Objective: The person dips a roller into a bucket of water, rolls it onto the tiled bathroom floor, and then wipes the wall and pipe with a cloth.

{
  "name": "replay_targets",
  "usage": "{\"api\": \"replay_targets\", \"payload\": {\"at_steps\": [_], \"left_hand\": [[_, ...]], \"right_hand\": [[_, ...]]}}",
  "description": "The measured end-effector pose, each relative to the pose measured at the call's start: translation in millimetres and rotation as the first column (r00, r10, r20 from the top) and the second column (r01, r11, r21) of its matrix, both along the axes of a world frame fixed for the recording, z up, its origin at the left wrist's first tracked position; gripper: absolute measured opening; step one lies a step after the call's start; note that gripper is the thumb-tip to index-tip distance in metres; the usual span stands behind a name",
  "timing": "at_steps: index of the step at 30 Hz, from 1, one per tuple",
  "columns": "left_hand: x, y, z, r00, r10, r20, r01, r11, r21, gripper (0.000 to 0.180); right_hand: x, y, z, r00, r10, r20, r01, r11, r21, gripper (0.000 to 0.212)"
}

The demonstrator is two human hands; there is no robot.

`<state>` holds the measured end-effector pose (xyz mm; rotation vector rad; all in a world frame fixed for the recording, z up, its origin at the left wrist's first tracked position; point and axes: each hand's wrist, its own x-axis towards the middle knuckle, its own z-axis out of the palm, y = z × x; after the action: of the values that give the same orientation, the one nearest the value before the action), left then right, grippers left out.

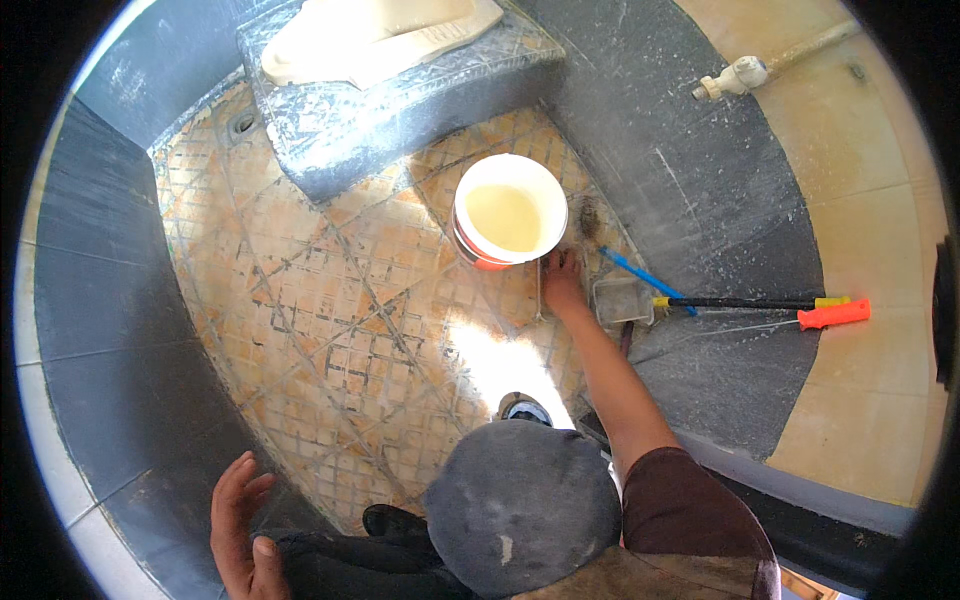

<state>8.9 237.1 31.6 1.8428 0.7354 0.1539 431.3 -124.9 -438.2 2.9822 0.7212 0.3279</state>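
Note:
My right arm, in a maroon sleeve, stretches forward to the floor. My right hand is low beside a white bucket with a red outer band and pale yellowish contents. Its fingers are curled at a flat, thin-edged piece close to the bucket's base; what it is I cannot make out. Just right of the hand sits a clear square plastic container. My left hand is raised at the lower left, its fingers and thumb apart, holding nothing.
A blue-handled brush, a black rod with yellow ends and an orange-handled tool lie by the right wall. A squat toilet pan tops the grey step. A white tap juts out. A floor drain lies far left.

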Motion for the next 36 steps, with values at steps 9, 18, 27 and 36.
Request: {"api": "replay_targets", "payload": {"at_steps": [9, 18, 27, 36], "left_hand": [[-2.2, 7.9, -0.1, 0.998, -0.017, -0.052, 0.023, 0.995, 0.099, 0.058], [-7.5, 10.1, 15.9, 0.996, -0.034, -0.085, 0.033, 0.999, -0.003, 0.056], [6.1, 2.4, 26.3, 0.989, -0.095, -0.111, 0.1, 0.994, 0.041, 0.056], [8.3, 4.7, 16.2, 0.99, -0.031, -0.139, 0.03, 1.0, -0.006, 0.058]], "right_hand": [[28.1, 37.4, 64.0, 0.751, -0.199, -0.63, 0.033, 0.964, -0.265, 0.04], [-38.7, 58.7, 24.6, 0.826, -0.117, -0.551, 0.132, 0.991, -0.011, 0.037], [-14.9, 69.1, 82.3, 0.789, -0.244, -0.564, 0.314, 0.949, 0.028, 0.047], [11.6, 30.5, 72.1, 0.648, -0.315, -0.694, 0.184, 0.948, -0.26, 0.047]]}}
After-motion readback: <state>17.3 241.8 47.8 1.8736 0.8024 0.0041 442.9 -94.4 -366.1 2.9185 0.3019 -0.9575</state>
